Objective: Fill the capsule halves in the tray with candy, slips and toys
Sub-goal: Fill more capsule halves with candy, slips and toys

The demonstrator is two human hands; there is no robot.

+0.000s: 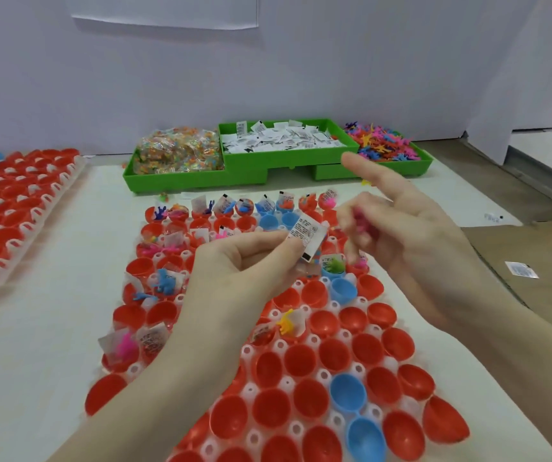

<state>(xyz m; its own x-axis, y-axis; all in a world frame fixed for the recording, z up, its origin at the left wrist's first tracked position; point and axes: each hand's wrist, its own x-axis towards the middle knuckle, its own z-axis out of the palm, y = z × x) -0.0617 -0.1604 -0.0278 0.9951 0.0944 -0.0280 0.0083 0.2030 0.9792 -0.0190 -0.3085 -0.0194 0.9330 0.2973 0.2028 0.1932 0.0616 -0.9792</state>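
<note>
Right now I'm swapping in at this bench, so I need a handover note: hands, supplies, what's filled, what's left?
Left hand pinches a paper slip over the tray.
Right hand holds something pink, blurred; forefinger straight.
Supplies in the green bins behind: candy, slips, toys.
Done: far rows and several left-side cups hold fillings.
Left: near rows of red and blue cups look empty.

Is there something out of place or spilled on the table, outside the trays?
Yes. One printed slip lies loose on the brown cardboard right of the capsule tray, and a few small candies lie spilled before the green bin.
</note>
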